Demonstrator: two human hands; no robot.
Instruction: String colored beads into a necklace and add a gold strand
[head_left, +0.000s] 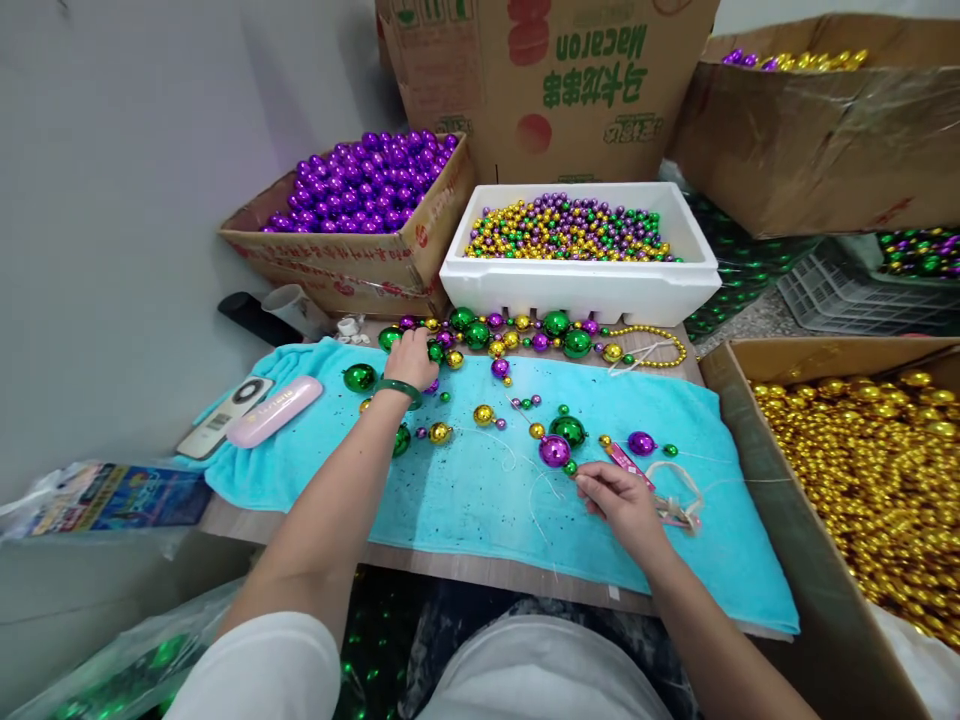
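Observation:
My left hand (pixel 414 362), with a green bangle (pixel 400 388) on its wrist, reaches onto a garland of green, purple and gold beads (pixel 478 335). Its fingers are bent together among the beads, and what they grip is hidden. Thumb and fingers of my right hand (pixel 619 500) are pinched at the small green bead (pixel 571 468) ending a short beaded string. On that string sit a large purple bead (pixel 555 451) and a large green bead (pixel 568 431). Clear thread (pixel 536 510) trails across the turquoise towel (pixel 465 500). A purple bead (pixel 641 443) lies beyond my right hand.
Behind the towel stand a carton of purple beads (pixel 442 200) and a white foam box (pixel 577 285) of mixed small beads. A carton of gold beads (pixel 795 480) is at the right. A remote (pixel 225 417) and a pink case (pixel 274 412) lie at the left.

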